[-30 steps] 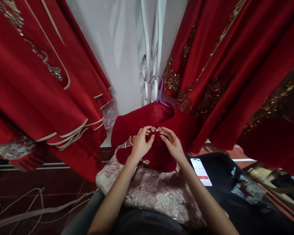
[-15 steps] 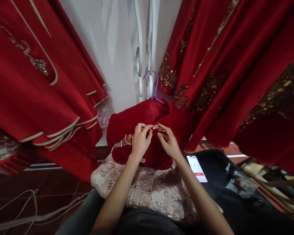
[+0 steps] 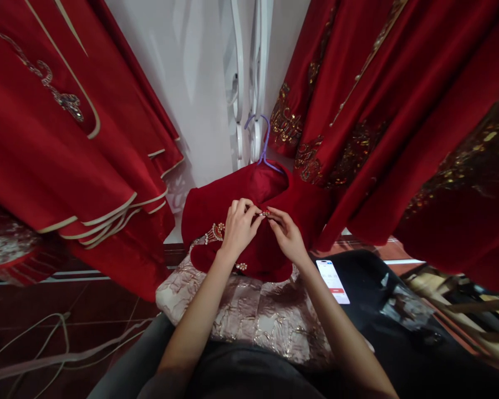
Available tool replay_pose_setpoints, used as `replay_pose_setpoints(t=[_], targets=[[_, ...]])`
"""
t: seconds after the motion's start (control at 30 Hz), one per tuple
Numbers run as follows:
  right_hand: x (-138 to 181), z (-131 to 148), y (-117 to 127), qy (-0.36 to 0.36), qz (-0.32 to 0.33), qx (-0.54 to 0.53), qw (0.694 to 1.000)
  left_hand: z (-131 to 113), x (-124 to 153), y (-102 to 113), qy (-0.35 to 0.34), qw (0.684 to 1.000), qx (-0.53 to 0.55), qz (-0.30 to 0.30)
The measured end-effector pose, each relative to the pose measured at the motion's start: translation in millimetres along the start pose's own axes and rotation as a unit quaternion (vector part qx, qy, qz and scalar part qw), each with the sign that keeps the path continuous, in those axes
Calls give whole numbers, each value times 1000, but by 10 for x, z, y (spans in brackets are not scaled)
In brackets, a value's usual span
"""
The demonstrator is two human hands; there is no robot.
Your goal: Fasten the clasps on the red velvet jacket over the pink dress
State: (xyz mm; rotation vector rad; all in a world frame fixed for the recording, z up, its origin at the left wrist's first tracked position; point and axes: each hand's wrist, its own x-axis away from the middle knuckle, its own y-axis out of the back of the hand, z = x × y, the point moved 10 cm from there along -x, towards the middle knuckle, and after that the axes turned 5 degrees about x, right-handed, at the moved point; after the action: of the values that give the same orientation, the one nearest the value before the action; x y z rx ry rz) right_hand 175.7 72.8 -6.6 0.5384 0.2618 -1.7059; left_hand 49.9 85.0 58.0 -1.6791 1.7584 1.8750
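Observation:
A dark red velvet jacket (image 3: 216, 208) on a purple hanger (image 3: 265, 145) lies over a pale gold brocade skirt (image 3: 249, 316) on my lap. My left hand (image 3: 238, 228) and my right hand (image 3: 286, 235) meet at the jacket's front. Both pinch a small pearl and gold button clasp (image 3: 266, 213) between thumb and fingertips. More beaded clasps show on the jacket: one (image 3: 214, 233) left of my left hand, another (image 3: 241, 266) below my left wrist.
Red embroidered gowns hang at the left (image 3: 58, 144) and at the right (image 3: 399, 122). A white ornate metal stand (image 3: 249, 83) rises against the white wall. A lit phone (image 3: 332, 281) lies on a black surface at the right. Pale cables (image 3: 58, 343) trail over the dark red floor.
Both hands have closed in from spread fingers to a pinch on the clasp. They and the jacket sit slightly higher and further left in the picture.

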Motion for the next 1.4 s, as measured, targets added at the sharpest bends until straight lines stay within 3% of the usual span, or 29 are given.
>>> replay_pose_setpoints(t=[0.23, 0.37, 0.57, 0.83, 1.0, 1.17, 1.33, 1.4], targets=[[-8, 84, 52, -13, -1, -44, 999, -146, -51, 77, -109, 994, 1, -25], [-9, 139, 50, -21, 1, -67, 998, -148, -10, 112, -161, 985, 3, -69], [-10, 135, 24, -35, 6, -82, 996, -86, 102, 114, -158, 978, 44, -128], [9, 151, -1, -38, 14, -72, 997, -101, 63, 61, -147, 983, 24, -110], [0, 137, 54, -46, -1, -49, 998, -4, 99, 164, -97, 987, 62, -113], [3, 175, 129, -43, -31, -16, 998, 405, 503, 378, 79, 978, 72, -181], [34, 284, 48, -31, -9, 3, 999, 553, 755, 251, 118, 983, 88, -105], [48, 340, -14, -20, 16, 14, 1000, 562, 794, 265, 121, 982, 92, -109]])
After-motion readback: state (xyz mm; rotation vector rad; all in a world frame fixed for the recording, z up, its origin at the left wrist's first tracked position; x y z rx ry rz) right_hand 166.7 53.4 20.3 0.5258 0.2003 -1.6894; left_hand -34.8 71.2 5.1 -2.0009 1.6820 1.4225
